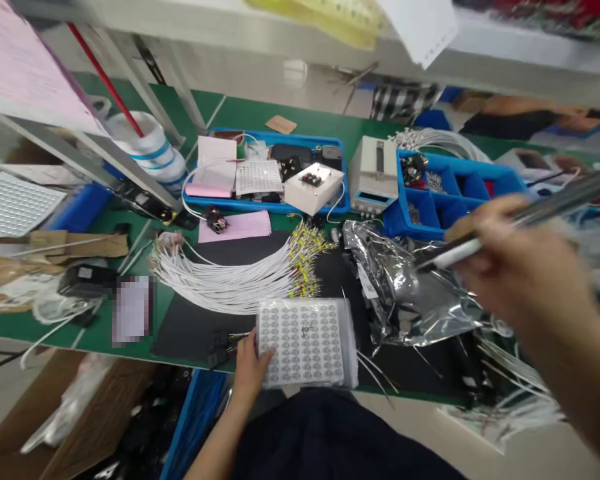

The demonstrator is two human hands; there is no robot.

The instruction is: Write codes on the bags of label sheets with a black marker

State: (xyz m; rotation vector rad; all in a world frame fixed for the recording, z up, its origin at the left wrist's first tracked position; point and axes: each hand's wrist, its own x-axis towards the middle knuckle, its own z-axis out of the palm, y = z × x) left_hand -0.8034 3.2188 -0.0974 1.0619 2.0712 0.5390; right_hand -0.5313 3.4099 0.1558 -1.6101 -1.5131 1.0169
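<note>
Green worktop (pixel 325 130) is stretching beneath a pale shelf (pixel 190 27) in the view I am watching from afar, and a black mat (pixel 180 333) is covering its near middle. At the mat's front edge my left hand (pixel 250 367) is pinching the left side of a bagged sheet (pixel 300 363) of small round parts: the thumb is resting on top, while the other fingers are wrapping the edge, partly out of sight. My right hand (pixel 525 260) is gripping a pen-like tool (pixel 450 255), its fingers closed around the shaft, though blur is hiding their exact set.

From those right fingers, the sheet is lying leftward and toward the near edge. The tool's long axis is slanting the same way, roughly in line with the sheet, its tip showing well apart from it, in front of a crumpled silver bag (pixel 395 257); I am not able to tell its height. The sheet is looking nearly square, with a handwritten mark (pixel 307 330) sitting in its upper middle. Only my left hand is touching it.

Farther out, white cables (pixel 240 280) are curving behind the sheet, and beyond them a loaded blue tray (pixel 195 200), a boxy instrument (pixel 373 167) and a compartmented bin (pixel 417 229) are standing.
</note>
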